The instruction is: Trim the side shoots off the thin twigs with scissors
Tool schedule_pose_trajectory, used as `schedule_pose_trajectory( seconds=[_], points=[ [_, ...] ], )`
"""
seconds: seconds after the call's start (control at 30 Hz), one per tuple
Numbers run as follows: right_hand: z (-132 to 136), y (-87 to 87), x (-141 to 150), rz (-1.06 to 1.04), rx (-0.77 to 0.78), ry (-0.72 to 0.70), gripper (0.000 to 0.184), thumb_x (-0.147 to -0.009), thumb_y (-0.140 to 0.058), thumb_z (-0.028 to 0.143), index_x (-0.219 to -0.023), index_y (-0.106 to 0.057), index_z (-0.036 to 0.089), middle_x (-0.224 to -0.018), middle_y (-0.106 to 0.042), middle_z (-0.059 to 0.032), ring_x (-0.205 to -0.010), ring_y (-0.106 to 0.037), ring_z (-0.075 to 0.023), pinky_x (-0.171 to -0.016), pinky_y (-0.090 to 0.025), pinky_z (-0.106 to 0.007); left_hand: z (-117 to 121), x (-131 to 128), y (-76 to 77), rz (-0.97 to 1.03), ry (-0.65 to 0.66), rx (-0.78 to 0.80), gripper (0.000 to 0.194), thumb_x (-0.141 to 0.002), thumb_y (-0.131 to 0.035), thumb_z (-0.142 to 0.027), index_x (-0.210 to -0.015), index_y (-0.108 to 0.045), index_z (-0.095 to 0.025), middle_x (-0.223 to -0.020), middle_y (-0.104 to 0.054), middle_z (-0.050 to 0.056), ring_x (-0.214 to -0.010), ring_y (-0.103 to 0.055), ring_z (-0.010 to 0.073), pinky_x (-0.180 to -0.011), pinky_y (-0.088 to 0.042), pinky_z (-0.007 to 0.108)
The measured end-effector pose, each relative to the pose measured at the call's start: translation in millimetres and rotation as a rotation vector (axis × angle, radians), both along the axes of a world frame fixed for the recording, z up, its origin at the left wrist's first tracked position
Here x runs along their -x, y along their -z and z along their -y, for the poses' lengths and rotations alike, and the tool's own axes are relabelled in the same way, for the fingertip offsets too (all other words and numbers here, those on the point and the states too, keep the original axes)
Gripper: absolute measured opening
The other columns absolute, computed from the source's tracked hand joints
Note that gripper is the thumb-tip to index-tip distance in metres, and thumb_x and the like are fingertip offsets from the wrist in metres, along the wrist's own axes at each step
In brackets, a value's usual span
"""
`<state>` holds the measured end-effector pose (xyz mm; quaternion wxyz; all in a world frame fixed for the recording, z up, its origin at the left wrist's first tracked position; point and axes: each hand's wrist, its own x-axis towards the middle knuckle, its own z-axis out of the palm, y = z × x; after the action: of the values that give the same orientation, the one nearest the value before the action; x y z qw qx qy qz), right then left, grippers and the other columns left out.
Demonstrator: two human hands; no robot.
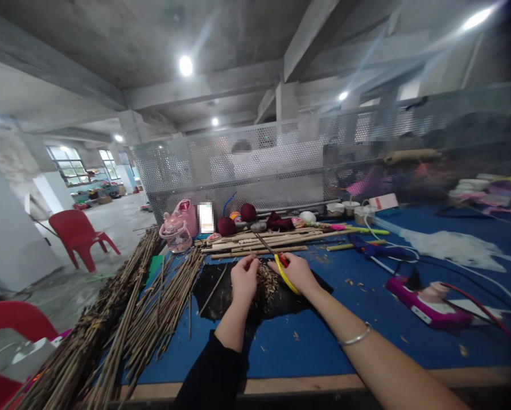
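Concrete beams [213,82] are running overhead, and a perforated metal screen [281,162] is standing behind the blue counter [276,347] where you are working. On the counter before you, the scissors [282,275] are lying slantwise above a dark cloth [300,300]. Their long axis is running from the handles near you to the blade end farther off; the dark blades are pointing away from you and leftward, toward the pale sticks [227,247] at the back.

The yellow and red handles are sitting inside your right grip [297,274], while the blades are reaching out beyond its fingers, passing just past the fingertips of your left grip [244,279]. Your right grip is wrapping closed around those handles. Your left grip is pinching, thumb and fingertips drawn together just left of the scissors; whatever may be between them is too small to tell. How far apart the blades are standing, you cannot tell from this view.

Dried clippings [267,285] are heaping up on the cloth between your two hands. Thin brown stalks [165,307] are fanning out to your left, a thicker bundle [95,324] is lying beyond them, and a purple power strip [426,304] is resting well to your right.
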<state>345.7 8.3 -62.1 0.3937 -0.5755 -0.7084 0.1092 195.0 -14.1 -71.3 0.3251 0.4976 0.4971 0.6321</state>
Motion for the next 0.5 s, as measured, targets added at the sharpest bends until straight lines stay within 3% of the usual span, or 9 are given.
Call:
schedule_pose_trajectory(
  seconds=[0.27,0.5],
  points=[
    [4.1,5.4,5.5,0.020,0.020,-0.111,0.030,-0.068,-0.055,0.048,-0.076,-0.054,0.019,-0.074,-0.061,-0.0026,-0.066,-0.054,-0.0152,-0.060,-0.038,-0.024,-3.0,6.1,2.8,-0.022,-0.024,-0.042,0.030,-0.069,-0.058,-0.034,-0.087,-0.066,-0.012,-0.084,-0.068,0.009,-0.076,-0.060,0.0172,-0.074,-0.045,0.029],
    [10.4,5.0,9.7,0.120,-0.079,-0.234,0.055,-0.060,-0.065,0.048,-0.100,-0.047,0.015,-0.102,-0.052,-0.0097,-0.099,-0.047,-0.0213,-0.084,-0.036,-0.033,3.2,4.7,-4.2,-0.009,0.030,-0.037,0.029,-0.070,-0.058,-0.033,-0.088,-0.066,-0.012,-0.083,-0.068,0.008,-0.076,-0.060,0.0169,-0.073,-0.045,0.028]
  ],
)
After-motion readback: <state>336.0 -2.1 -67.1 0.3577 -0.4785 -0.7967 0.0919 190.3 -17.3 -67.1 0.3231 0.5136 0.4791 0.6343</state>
